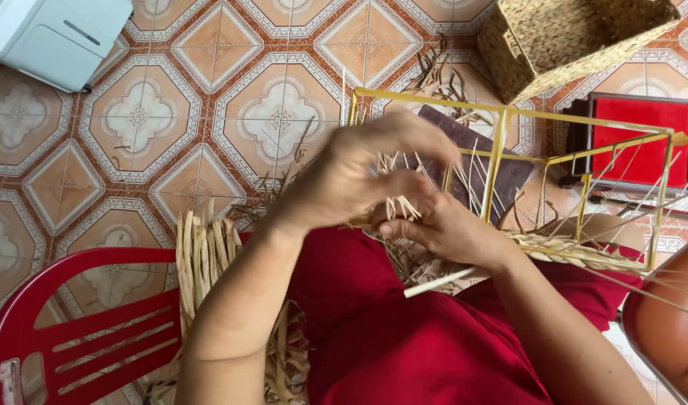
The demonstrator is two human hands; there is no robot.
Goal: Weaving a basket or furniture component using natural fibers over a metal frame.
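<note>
The left hand [359, 176] is blurred, its fingers curled narrow around thin pale straw strands [398, 204] at the near corner of a yellow metal wire box frame [501, 150]; whether it truly grips them I cannot tell for the blur. Just beside it, touching the same strands, the right hand [452, 229] is closed on the straw and on the frame's lower bar, thumb on top. The frame rests tilted across the person's lap in red cloth, its far corners reaching out over the tiled floor [209, 112]. Along its near bottom edge runs a strip of woven straw braid [576, 253]. A pale stick [441, 282] pokes out under the right wrist. To the left, a bundle of flat dried reed strips [203, 259] lies on a red plastic chair [66, 330]. Farther off stand a finished woven straw basket [554, 37] at the top edge, a red flat box with dark rim [642, 139] and a white plastic appliance [51, 37] in the top left corner.
</note>
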